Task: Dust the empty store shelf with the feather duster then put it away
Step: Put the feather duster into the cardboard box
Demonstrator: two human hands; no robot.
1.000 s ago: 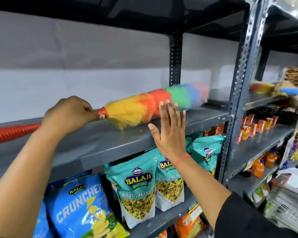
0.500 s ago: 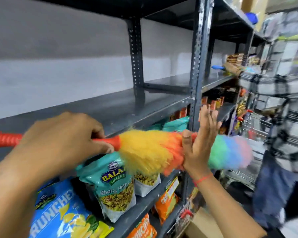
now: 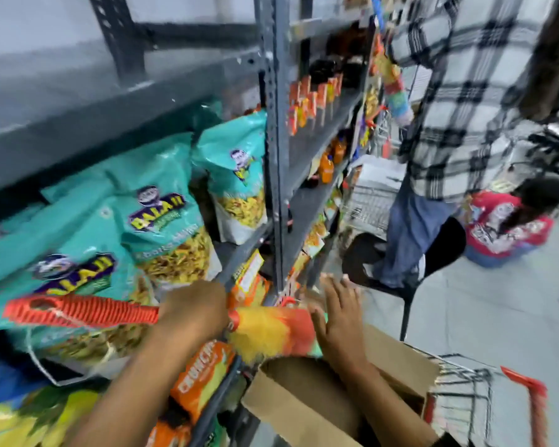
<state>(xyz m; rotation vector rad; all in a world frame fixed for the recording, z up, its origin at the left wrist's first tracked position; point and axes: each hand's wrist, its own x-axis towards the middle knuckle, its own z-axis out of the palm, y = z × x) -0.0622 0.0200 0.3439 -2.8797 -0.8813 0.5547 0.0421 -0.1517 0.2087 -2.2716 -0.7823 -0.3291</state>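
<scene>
Gripping the red handle, the left hand (image 3: pixel 192 312) holds the feather duster (image 3: pixel 268 333) level, its fluffy head pointing right. Beside it, the right hand (image 3: pixel 339 321) lies flat against the feathers, fingers spread, above a cardboard box (image 3: pixel 304 401).

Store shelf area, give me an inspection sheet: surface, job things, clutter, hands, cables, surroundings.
Surface: grey empty shelf bare at upper left.
Job's things: feather duster held low, level with the snack shelves, above an open cardboard box.
Clutter: teal snack bags, orange packets, juice bottles.
Hands: left hand gripping the duster's red handle; right hand open against the feathers.
Cables: nothing seen.
Surroundings: person in a plaid shirt, wire cart, dark chair.
</scene>
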